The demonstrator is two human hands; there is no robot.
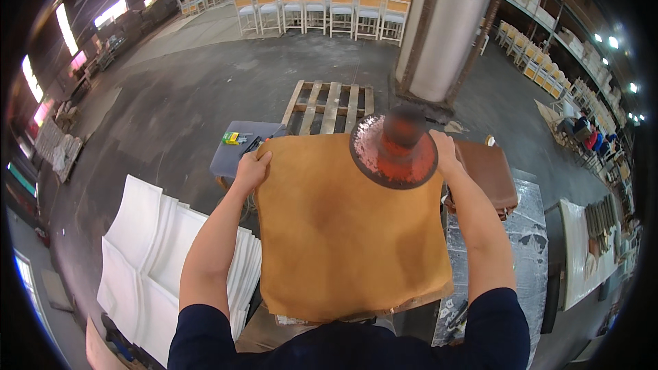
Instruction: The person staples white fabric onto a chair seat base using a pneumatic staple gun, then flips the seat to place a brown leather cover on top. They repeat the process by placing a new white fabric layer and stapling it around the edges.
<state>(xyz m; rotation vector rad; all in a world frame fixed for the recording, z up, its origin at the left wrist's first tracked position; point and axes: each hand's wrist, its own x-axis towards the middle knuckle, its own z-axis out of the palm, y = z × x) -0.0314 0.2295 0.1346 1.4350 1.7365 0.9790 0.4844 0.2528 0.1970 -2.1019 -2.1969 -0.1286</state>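
Sheet of mustard leather-like material spread out front and centre; left hand gripping its far left corner; right hand up at the far right, grip unclear beside that red-and-black disc.

At centre, the sheet is coloured mustard-tan, shaded with darker patches. The disc right of centre is mottled red and pink. White is seen on the stacked pieces at lower left.
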